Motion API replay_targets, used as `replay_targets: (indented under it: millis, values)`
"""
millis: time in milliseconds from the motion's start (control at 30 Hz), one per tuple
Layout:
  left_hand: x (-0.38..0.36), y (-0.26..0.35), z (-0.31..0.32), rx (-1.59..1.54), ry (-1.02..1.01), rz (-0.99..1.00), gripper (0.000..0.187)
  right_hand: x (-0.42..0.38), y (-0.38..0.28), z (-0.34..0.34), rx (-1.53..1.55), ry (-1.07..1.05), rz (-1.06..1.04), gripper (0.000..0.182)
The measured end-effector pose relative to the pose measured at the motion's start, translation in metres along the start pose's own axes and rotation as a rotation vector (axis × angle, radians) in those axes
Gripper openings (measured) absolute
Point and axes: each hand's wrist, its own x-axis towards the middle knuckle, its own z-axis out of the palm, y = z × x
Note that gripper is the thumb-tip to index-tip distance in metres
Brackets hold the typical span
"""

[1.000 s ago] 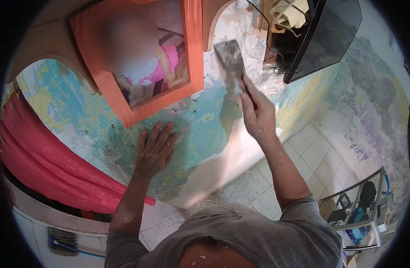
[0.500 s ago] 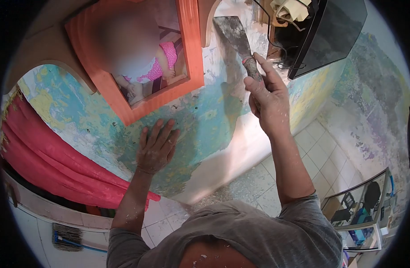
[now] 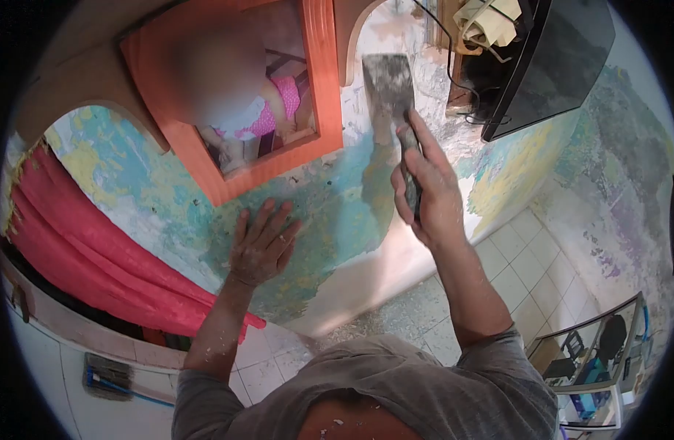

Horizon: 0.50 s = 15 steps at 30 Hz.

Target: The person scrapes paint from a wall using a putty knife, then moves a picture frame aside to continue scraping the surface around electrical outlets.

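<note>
My right hand (image 3: 434, 183) is wrapped round the dark handle of a putty knife (image 3: 390, 79). Its wide, whitish-smeared blade points up toward the patchy wall (image 3: 337, 213), between the shelf's curved bracket and the TV. Fingers spread, my left hand (image 3: 262, 242) lies against the wall's peeling turquoise and yellow paint, below an orange-framed picture (image 3: 328, 95). Below both hands, a pale bare strip shows on the wall where the paint ends. Small white flecks speckle my forearms.
A flat TV (image 3: 557, 66) with loose cables juts out at upper right. A red curtain (image 3: 110, 242) hangs at left. Debris covers the tiled floor (image 3: 396, 319) at the wall's foot. A broom (image 3: 108, 378) lies lower left; a glass-fronted cabinet (image 3: 586, 367) stands lower right.
The putty knife has turned from a leftward slant to nearly upright, its blade now lower. My right hand has shifted slightly left and down. My left hand stays on the wall.
</note>
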Motion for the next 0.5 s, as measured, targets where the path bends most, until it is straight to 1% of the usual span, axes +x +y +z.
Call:
replay_targets:
  millis: [33,100,133,200,267,333,400,433,500]
  values:
    - [0.001,0.004,-0.002,0.005,-0.008,-0.010,0.031,-0.002,-0.001,-0.002,0.004,-0.008,0.010,0.064]
    - [0.014,0.016,-0.002,-0.424,0.193,0.087,0.032,0.000,-0.005,-0.007,0.007,-0.064,0.066,0.060]
    - [0.023,0.029,-0.009,-0.418,0.193,0.086,0.032,-0.006,-0.003,-0.011,-0.048,-0.042,0.090,0.049]
    - [0.045,0.065,-0.031,-0.904,0.015,-0.102,0.031,-0.015,0.006,-0.014,-0.046,-0.044,0.086,0.048]
    - [0.087,0.086,-0.034,-1.201,0.020,-0.329,0.039,-0.010,0.000,-0.012,-0.056,-0.038,0.099,0.048]
    - [0.138,0.099,-0.010,-1.755,0.184,-0.621,0.055,0.007,-0.011,-0.008,-0.006,-0.058,0.101,0.048]
    - [0.187,0.093,-0.007,-1.993,0.148,-0.786,0.074,0.009,-0.019,-0.004,0.049,-0.058,0.107,0.046]
    - [0.202,0.091,0.000,-1.987,0.164,-0.796,0.074,0.005,-0.017,-0.008,0.048,-0.072,0.115,0.046]
    - [0.223,0.090,0.002,-2.026,-0.047,-0.843,0.070,-0.008,-0.011,-0.018,0.040,-0.106,0.134,0.045]
